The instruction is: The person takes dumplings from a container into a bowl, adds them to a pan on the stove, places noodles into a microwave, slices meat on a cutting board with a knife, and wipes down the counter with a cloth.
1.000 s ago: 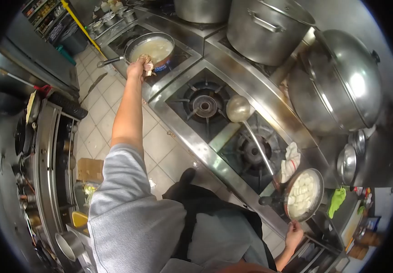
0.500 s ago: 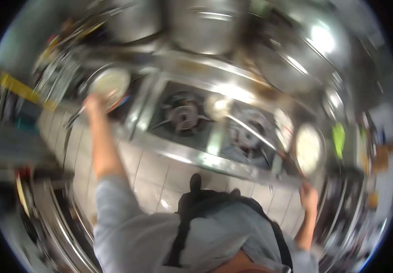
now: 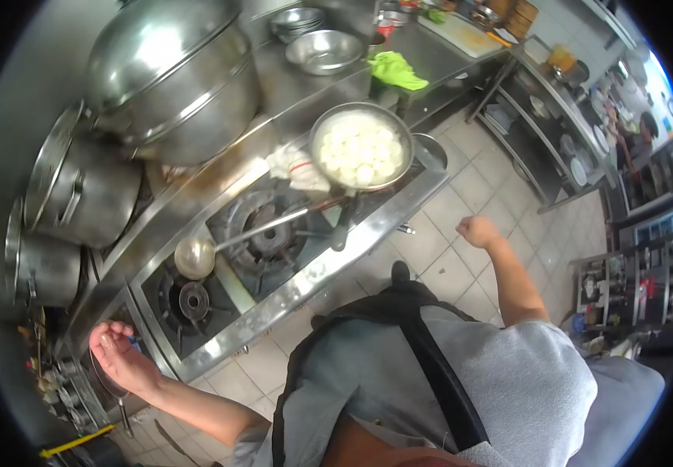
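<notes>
My left hand [image 3: 122,359] is raised palm up at the stove's left end, its fingers loosely bent and apart, with nothing visible in it. Behind it, mostly hidden, is a pan whose handle [image 3: 125,420] points down. Over the floor tiles, away from the stove, my right hand [image 3: 479,231] is closed in a fist; nothing shows in it. A frying pan [image 3: 314,138] full of pale round pieces [image 3: 360,148] sits on the stove's right end, its black handle toward me. A ladle [image 3: 195,258] lies across the burners, and a white cloth [image 3: 296,168] lies beside the frying pan.
Large steel pots [image 3: 91,191] and a domed pot [image 3: 173,86] stand behind the burners. Metal bowls [image 3: 323,53], a green cloth [image 3: 396,70] and a cutting board [image 3: 461,33] are on the back counter. Metal shelving [image 3: 542,124] stands right; another person [image 3: 648,128] is far off.
The view has swung to the right. My left hand has come off the left pan and turned palm up. My right fist is now farther from the frying pan, above the floor.
</notes>
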A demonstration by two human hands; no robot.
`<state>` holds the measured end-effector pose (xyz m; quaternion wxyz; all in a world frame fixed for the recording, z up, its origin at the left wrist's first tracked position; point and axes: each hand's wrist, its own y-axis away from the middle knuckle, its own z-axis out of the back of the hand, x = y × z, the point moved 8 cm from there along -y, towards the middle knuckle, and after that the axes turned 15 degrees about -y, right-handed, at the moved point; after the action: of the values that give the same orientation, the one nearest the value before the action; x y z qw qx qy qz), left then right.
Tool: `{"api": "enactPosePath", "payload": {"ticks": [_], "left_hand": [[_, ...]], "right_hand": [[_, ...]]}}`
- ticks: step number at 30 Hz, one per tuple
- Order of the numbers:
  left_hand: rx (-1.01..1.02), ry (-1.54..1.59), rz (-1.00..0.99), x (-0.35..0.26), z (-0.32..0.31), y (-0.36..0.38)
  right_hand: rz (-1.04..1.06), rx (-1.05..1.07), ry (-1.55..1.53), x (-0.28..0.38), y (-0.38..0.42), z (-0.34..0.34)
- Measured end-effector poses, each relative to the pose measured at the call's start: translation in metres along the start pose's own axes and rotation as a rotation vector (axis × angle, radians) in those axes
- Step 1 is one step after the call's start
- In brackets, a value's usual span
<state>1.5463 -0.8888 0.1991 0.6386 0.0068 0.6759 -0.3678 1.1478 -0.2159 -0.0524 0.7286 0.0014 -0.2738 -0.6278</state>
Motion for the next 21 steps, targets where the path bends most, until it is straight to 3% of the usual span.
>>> {"api": "enactPosePath", "payload": {"ticks": [6, 7, 10, 11, 13, 15, 17, 19, 21], "left_hand": [[0.367, -0.051, -0.125, -0.081, -0.247, 0.007], [0.404, -0.087, -0.119, -0.092, -0.297, 0.010], [0.601, -0.163, -0.117, -0.115, -0.456, 0.020], [0.683, -0.205, -0.123, -0.113, -0.507, 0.025], [0.826, -0.282, -0.147, -0.100, -0.601, 0.034], [0.893, -0.374, -0.293, -0.093, -0.685, 0.045], [0.941, -0.589, -0.451, -0.064, -0.763, 0.044], [0.922, -0.719, -0.431, -0.026, -0.827, 0.042], [0.732, -0.999, -0.534, 0.010, -0.871, 0.031]], "right_hand": [[-0.421, 0.048, -0.392, -0.264, -0.010, -0.046], [-0.368, 0.181, -0.409, -0.323, -0.012, -0.082], [-0.344, 0.243, -0.554, -0.376, 0.024, -0.085], [-0.622, 0.215, -0.663, -0.391, 0.042, -0.079], [-0.650, 0.191, -0.717, -0.413, 0.060, -0.073], [-0.728, -0.170, -1.009, -0.412, 0.072, -0.040], [-0.694, -0.221, -1.034, -0.432, 0.073, -0.047], [-0.693, -0.267, -1.064, -0.437, 0.093, -0.065], [-0.633, -0.436, -1.138, -0.440, 0.106, -0.071]]}}
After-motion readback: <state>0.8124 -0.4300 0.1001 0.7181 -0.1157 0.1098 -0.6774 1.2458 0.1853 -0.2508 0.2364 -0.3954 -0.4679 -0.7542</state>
